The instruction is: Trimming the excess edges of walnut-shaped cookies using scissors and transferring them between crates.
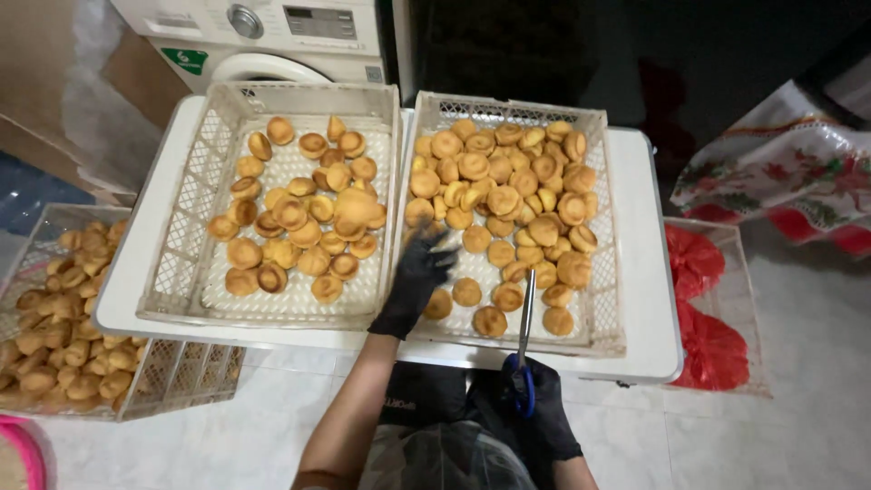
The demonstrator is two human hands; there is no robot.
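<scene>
2 crates (594, 227) | left hand (415, 277) open over buns (494, 195) | right hand (535, 404) grips scissors (524, 349)

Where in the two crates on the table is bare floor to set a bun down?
Left crate: bare strips along its left wall and front edge. Right crate: a bare patch front-left, by the left hand; its back half is packed with buns. Scissors in the right hand cross its front wall.
</scene>
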